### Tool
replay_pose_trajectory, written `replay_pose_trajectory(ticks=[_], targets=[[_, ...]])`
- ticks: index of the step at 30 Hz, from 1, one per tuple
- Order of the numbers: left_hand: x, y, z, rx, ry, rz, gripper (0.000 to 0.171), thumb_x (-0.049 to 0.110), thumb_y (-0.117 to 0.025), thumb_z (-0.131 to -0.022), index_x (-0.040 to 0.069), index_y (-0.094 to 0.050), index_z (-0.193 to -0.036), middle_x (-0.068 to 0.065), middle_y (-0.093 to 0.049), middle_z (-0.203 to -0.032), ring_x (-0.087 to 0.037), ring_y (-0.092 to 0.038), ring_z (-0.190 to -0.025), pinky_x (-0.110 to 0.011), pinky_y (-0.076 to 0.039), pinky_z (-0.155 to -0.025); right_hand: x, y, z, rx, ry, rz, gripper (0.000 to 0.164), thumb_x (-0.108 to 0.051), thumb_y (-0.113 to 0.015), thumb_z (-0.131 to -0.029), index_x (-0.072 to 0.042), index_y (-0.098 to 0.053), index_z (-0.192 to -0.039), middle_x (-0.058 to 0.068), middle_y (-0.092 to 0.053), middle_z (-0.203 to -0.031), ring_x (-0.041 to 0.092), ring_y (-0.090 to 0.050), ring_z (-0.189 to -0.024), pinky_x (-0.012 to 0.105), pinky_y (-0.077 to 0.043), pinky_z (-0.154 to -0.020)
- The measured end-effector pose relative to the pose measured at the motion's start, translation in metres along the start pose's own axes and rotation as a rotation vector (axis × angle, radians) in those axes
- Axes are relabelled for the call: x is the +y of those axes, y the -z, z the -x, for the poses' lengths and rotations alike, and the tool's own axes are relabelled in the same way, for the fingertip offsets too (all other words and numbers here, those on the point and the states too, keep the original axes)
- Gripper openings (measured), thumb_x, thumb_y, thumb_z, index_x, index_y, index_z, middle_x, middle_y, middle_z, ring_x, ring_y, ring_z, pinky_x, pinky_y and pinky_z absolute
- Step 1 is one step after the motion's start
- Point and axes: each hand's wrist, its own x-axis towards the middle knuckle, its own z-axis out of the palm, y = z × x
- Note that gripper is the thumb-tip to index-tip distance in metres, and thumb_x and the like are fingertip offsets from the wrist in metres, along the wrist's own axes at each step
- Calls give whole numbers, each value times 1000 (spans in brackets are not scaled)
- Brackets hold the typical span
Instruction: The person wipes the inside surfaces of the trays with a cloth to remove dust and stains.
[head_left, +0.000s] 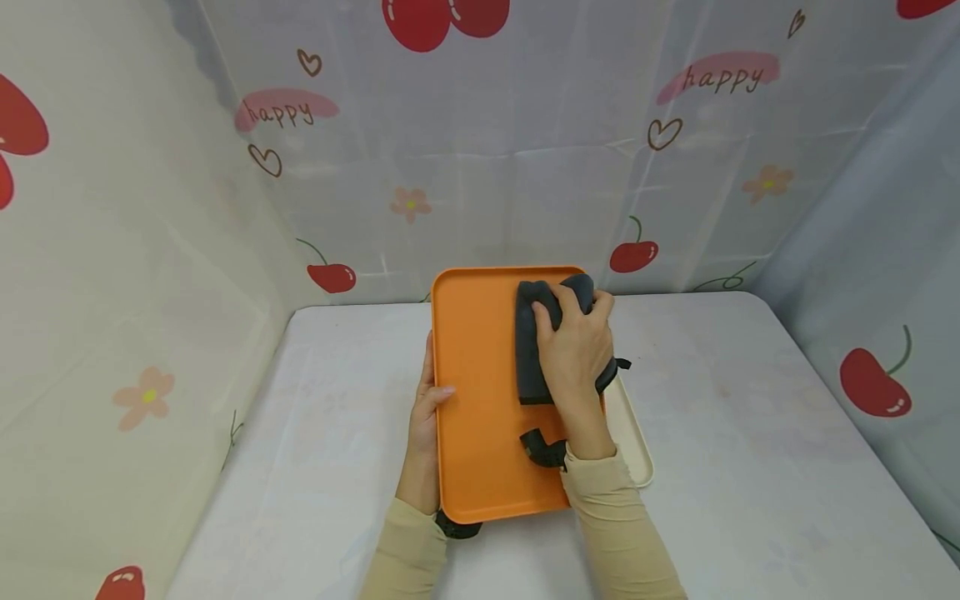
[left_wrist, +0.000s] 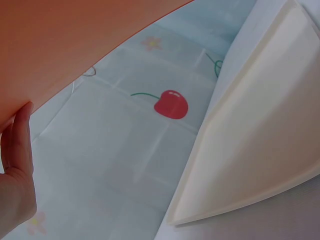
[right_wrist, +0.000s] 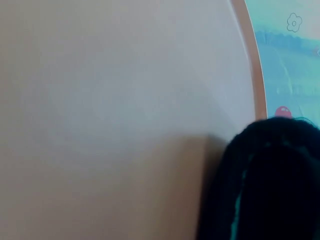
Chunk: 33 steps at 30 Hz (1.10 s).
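Beige sleeves (head_left: pixel 622 525) foremost; orange tray (head_left: pixel 476 350) mostly hides cream tray (head_left: pixel 627 429) from above.

A person wears long sleeves in plain light tan cloth, one on each forearm. The left hand (head_left: pixel 423 417) is bare from the fingers to the wrist. Just behind that wrist begins the left sleeve (head_left: pixel 408 542), softly creased. Beside its cuff, on the thumb side, is a black left fitting (head_left: pixel 457 526) with a rounded lower edge; the rest of it is hidden. The right hand (head_left: pixel 577 346) is bare too. Behind its wrist comes the right sleeve (head_left: pixel 626 529), in the same tan, with wrinkles running across the forearm. On the thumb side of this wrist, a black right fitting (head_left: pixel 543 452) juts out, curved like a hook and blunt at the end.
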Motion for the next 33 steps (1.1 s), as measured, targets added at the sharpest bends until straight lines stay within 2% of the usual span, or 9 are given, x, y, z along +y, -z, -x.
replay_pose_trajectory(ticks=[10, 15, 23, 33], targets=[[-1, 1, 0, -20, -1, -11, 83, -7, -30, -88, 33, -11, -158, 5, -8, -165, -6, -33, -140, -22, -33, -112, -20, -9, 8, -27, 52, 1, 30, -36, -66, -92, -19, -69, -117, 22, -50, -114, 33, -52, -65, 45, -47, -55], [-2, 1, 1, -26, -4, 2, 83, -7, -29, -88, 34, -11, -158, 7, -14, -164, -6, -37, -138, -23, -37, -111, -33, -13, 14, -19, 131, 17, 30, -36, -67, -91, -18, -70, -115, 23, -52, -111, 31, -50, -61, 43, -46, -52], [1, -5, 2, -52, 3, 119, 82, -11, -21, -88, 30, -12, -158, 11, -30, -157, -7, -43, -136, -23, -40, -109, -51, -18, 24, -8, 240, 29, 32, -35, -71, -89, -16, -71, -114, 23, -54, -108, 28, -51, -59, 39, -47, -50], [-4, -1, 1, -85, -19, 78, 79, -9, -24, -91, 29, -7, -158, 13, -32, -156, -4, -43, -135, -19, -43, -105, -64, -21, 33, -40, 287, 24, 30, -34, -73, -87, -18, -71, -113, 21, -56, -105, 27, -56, -59, 37, -50, -51]])
